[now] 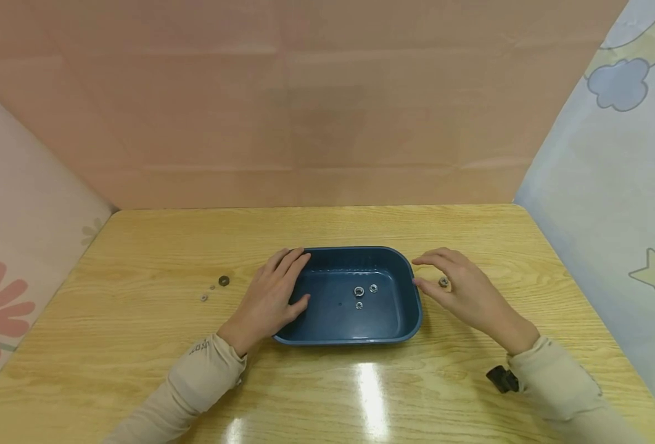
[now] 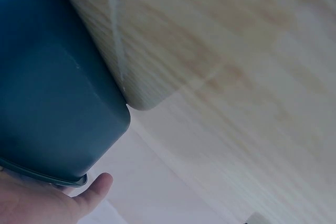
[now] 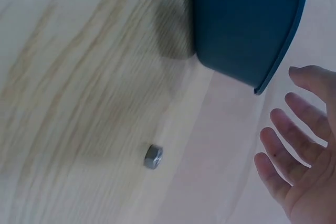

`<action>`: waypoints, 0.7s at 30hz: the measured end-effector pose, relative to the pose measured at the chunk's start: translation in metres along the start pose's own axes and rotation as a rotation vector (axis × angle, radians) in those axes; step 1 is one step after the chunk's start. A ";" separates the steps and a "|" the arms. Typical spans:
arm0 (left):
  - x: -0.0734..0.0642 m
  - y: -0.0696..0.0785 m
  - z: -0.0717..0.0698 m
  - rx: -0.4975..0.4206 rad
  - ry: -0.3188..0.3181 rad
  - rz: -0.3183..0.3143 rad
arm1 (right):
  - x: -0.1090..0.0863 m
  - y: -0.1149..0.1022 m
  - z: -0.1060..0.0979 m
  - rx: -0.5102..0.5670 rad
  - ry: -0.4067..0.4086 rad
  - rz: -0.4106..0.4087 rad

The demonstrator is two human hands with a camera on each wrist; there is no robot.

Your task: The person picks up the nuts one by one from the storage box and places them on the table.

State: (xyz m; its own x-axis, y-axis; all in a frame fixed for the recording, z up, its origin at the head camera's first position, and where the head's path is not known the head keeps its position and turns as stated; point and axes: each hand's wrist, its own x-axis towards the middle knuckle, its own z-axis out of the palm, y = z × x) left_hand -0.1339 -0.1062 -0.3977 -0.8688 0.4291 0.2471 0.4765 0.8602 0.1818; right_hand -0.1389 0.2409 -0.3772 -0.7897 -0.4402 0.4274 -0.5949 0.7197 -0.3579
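Note:
A blue plastic tray sits on the table, with three silver nuts on its floor, the largest nut beside two smaller ones. My left hand rests over the tray's left rim, fingers and thumb spread and loosely bent. The left wrist view shows the thumb extended past the rim. At the tray's right end, my right hand has thumb and fingers parted, holding nothing. The right wrist view shows a gap between those fingers and the rim. Below that hand a metal nut lies on the table.
Left of the tray, a dark hex nut lies near a small silver nut and a tiny piece. A black device shows by the right sleeve. A papered wall stands behind the wooden table.

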 end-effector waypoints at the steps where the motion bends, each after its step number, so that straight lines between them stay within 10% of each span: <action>1: 0.000 0.000 0.000 -0.001 0.000 0.000 | 0.001 -0.001 0.000 0.002 0.000 -0.005; 21: 0.000 0.001 0.000 0.002 -0.009 -0.015 | 0.015 -0.021 0.023 -0.015 -0.012 -0.116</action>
State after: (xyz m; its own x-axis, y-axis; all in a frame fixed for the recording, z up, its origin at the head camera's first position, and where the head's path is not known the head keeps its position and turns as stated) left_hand -0.1339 -0.1056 -0.3975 -0.8768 0.4191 0.2358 0.4636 0.8669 0.1834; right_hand -0.1421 0.2072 -0.3821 -0.7178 -0.5272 0.4547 -0.6799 0.6715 -0.2947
